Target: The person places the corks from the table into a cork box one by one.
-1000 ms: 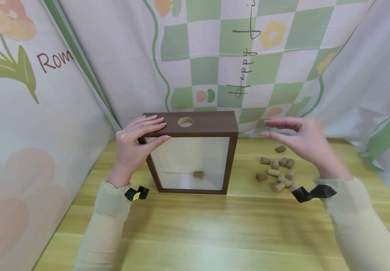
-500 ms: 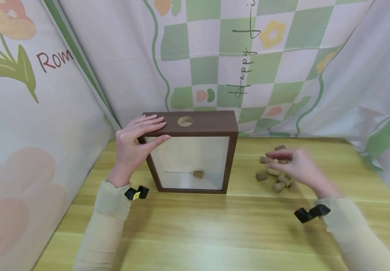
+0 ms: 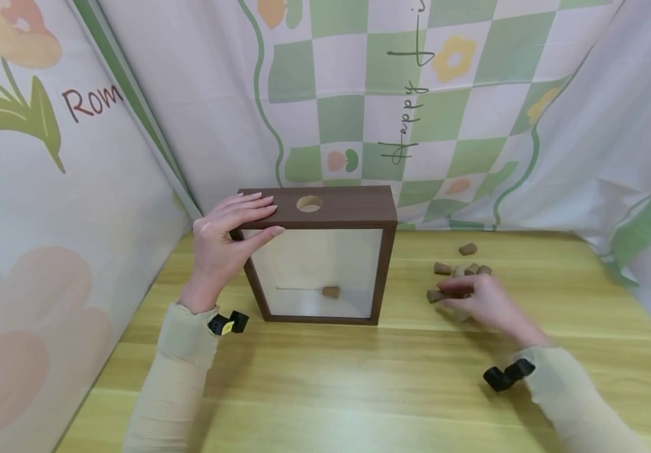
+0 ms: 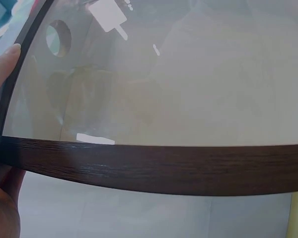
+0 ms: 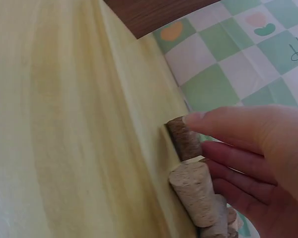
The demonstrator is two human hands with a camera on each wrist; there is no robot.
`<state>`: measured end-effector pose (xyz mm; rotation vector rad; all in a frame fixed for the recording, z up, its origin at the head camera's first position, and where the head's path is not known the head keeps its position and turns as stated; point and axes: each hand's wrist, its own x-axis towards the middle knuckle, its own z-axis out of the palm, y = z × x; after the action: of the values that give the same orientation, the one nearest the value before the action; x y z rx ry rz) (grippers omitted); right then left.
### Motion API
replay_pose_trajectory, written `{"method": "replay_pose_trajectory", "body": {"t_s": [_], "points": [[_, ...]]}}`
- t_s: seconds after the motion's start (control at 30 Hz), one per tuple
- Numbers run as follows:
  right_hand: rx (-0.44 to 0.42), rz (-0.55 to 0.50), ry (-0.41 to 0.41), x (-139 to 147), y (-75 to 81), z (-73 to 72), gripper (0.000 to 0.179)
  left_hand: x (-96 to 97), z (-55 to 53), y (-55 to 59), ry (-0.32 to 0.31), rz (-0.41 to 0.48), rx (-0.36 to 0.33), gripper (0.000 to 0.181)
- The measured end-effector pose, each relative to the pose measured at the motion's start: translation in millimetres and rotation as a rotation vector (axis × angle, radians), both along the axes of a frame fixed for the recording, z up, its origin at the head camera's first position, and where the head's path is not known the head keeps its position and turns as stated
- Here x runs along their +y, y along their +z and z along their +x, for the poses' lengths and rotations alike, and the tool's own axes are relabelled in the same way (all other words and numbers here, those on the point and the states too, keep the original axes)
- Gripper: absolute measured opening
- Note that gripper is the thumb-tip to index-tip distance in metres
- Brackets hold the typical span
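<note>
A dark brown wooden shadow box (image 3: 336,207) with a clear front and a round hole in its top stands upright on the table. My left hand (image 3: 220,245) grips its upper left corner, fingers across the top and thumb over the front edge. One cork (image 3: 331,292) lies inside the box near the bottom. To the right, my right hand (image 3: 486,305) reaches low into a group of corks. Its thumb overlaps a dark cork (image 5: 185,138), with fingers on the far side; whether they press it is unclear. A paler cork (image 5: 194,191) lies beside that one. My hand hides several corks.
A single cork (image 3: 468,249) lies apart at the back, and another cork (image 3: 443,268) is at the group's left side. Patterned cloth (image 3: 404,94) hangs behind the wooden table (image 3: 325,384); more printed cloth (image 3: 48,251) stands at the left.
My right hand has come down from beside the top of the box to the corks and has drawn nearer to me. My left hand and the box have stayed still.
</note>
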<state>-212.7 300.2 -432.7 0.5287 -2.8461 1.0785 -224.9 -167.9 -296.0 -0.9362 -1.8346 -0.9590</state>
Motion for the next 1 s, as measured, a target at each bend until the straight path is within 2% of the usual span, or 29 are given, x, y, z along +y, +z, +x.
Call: {"method": "replay_pose_trajectory", "body": {"t_s": [0.47, 0.67, 1.0], "points": [[0.061, 0.009, -0.040, -6, -10.3, -3.4, 0.026, 0.1, -0.2, -0.4, -0.002, 0.007, 0.002, 0.039], [0.099, 0.026, -0.043, -6, -11.0, -4.7, 0.023, 0.1, -0.3, -0.3, -0.003, 0.007, 0.005, 0.038], [0.107, -0.007, -0.059, -7, -11.1, -4.3, 0.019, 0.0, -0.7, -0.5, 0.001, 0.001, 0.011, 0.038]]}}
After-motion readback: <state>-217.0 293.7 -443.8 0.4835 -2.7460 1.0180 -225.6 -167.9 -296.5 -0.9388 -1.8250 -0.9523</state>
